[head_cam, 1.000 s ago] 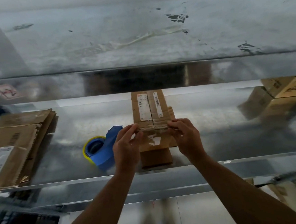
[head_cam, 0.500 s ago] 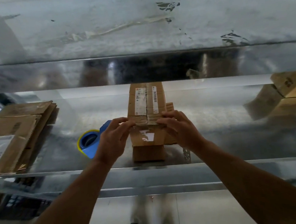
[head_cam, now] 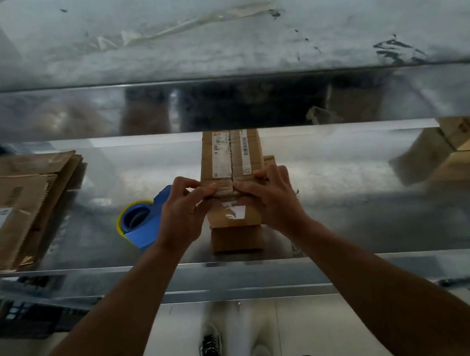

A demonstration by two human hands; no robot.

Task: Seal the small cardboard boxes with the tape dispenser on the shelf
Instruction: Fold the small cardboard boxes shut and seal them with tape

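The small cardboard box (head_cam: pixel 231 161) is held at the near edge of its top by both hands. The left hand (head_cam: pixel 182 212) and the right hand (head_cam: pixel 274 200) are curled onto the closed flaps, with fingertips pinched either side of the centre seam. The box is stood on the metal shelf (head_cam: pixel 341 198), between the hands and reaching beyond them, and white labels are seen on its top. The blue tape dispenser (head_cam: pixel 141 223), with its yellow-edged roll, is laid on the shelf just outside the left hand and partly hidden by it. Flattened cardboard (head_cam: pixel 21 206) is stacked well out past the left hand, and more boxes (head_cam: pixel 454 151) are seen far out from the right hand
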